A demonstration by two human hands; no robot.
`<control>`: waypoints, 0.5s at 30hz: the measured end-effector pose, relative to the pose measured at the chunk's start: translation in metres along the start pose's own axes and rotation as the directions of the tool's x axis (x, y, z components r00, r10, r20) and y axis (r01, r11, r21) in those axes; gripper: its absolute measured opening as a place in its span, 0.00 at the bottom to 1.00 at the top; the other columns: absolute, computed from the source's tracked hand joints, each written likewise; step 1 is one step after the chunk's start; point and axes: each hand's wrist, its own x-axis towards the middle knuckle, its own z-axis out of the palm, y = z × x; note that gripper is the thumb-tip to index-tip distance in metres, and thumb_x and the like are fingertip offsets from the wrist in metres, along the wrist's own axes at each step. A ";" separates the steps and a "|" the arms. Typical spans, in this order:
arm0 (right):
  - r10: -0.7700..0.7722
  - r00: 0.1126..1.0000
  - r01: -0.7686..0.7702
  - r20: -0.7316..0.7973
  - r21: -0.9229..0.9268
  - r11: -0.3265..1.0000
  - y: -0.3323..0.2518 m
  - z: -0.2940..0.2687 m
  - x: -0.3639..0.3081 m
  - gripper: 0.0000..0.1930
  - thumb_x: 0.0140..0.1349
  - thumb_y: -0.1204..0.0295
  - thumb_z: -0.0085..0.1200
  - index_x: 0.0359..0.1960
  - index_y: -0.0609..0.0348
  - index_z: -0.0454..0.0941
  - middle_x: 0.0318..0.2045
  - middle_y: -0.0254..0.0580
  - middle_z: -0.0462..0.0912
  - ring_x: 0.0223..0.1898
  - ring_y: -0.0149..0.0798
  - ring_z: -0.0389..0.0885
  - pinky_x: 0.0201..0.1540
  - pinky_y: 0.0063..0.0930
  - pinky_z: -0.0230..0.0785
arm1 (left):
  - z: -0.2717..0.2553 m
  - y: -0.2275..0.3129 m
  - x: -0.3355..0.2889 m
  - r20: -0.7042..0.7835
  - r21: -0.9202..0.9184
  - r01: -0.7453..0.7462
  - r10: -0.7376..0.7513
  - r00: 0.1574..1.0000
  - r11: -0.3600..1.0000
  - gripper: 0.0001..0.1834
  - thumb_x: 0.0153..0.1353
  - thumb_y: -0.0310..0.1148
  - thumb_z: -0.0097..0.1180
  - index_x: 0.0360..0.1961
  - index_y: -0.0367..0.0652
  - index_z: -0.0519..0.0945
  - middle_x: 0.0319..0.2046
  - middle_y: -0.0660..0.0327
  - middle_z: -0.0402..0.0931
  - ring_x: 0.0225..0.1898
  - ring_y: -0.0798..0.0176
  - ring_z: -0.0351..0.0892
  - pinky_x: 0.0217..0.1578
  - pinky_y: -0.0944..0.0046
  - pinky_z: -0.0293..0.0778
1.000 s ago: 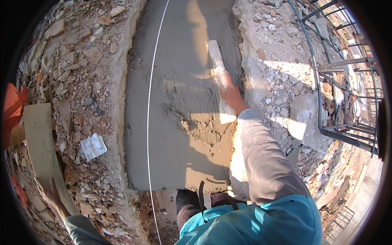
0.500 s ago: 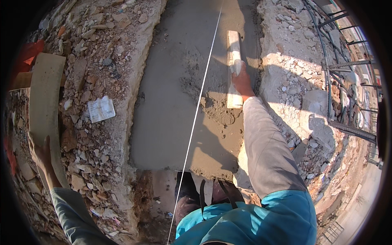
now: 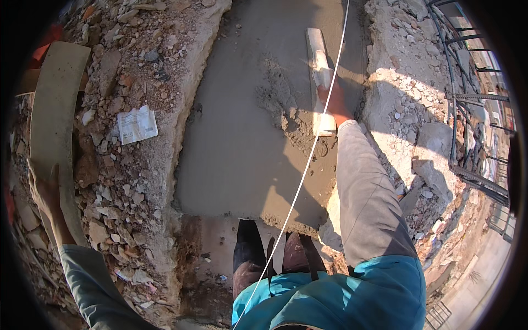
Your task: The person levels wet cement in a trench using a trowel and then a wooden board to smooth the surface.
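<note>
since the frame a second ago, the string [image 3: 297, 192] has swung rightward across my feed: it ran left of the float [image 3: 317, 52] then, and now it crosses in front of the right hand [image 3: 337, 102]. the float has also come slightly inward from the right bank [image 3: 410, 104].

rubble covers that bank and the left bank [image 3: 126, 176], with wet concrete [image 3: 231, 165] between them, smooth over much of its face. just past its near edge i see the person's turquoise top [image 3: 357, 291] and dark trousers [image 3: 250, 247]. rebar [image 3: 478, 97] juts in at the far right. at the far left a long board [image 3: 58, 99] lies along the rubble, its upper part in front of a piece of wood [image 3: 27, 82].

the float sits on the concrete toward its right side, pointing away from the person. i have the right hand closed around its grip. the left hand [image 3: 47, 190] rests on the board's lower half, thumb apart from fingers; whether it grips or only leans, i cannot tell.

a rough lump [image 3: 297, 125] of concrete sits beside the float's near end. a white packet [image 3: 137, 125] lies on the left bank, between board and concrete.
</note>
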 end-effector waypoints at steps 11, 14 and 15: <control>-0.127 0.939 0.194 0.319 -0.189 0.963 0.002 0.046 -0.081 0.37 0.61 0.65 0.49 0.71 0.48 0.47 0.54 0.68 0.72 0.57 0.64 0.71 0.61 0.49 0.61 | 0.004 0.009 0.007 0.083 0.052 0.105 -0.110 0.991 0.993 0.47 0.51 0.57 0.63 0.70 0.57 0.57 0.64 0.50 0.64 0.61 0.45 0.68 0.55 0.48 0.69; -0.052 0.980 0.057 0.193 -0.020 0.998 -0.001 0.014 -0.112 0.38 0.60 0.68 0.50 0.72 0.50 0.47 0.55 0.66 0.73 0.57 0.61 0.73 0.60 0.44 0.64 | -0.003 0.007 0.006 0.070 0.076 0.085 -0.090 0.993 0.993 0.48 0.51 0.57 0.63 0.71 0.58 0.57 0.65 0.51 0.63 0.61 0.45 0.68 0.56 0.47 0.69; -0.028 0.992 0.018 0.124 0.076 0.997 0.000 0.009 -0.124 0.39 0.59 0.69 0.51 0.72 0.51 0.47 0.55 0.66 0.73 0.57 0.60 0.73 0.59 0.43 0.65 | -0.009 0.000 0.003 0.045 0.077 0.067 -0.071 0.996 0.995 0.48 0.51 0.57 0.63 0.71 0.58 0.57 0.64 0.50 0.64 0.61 0.45 0.68 0.56 0.48 0.69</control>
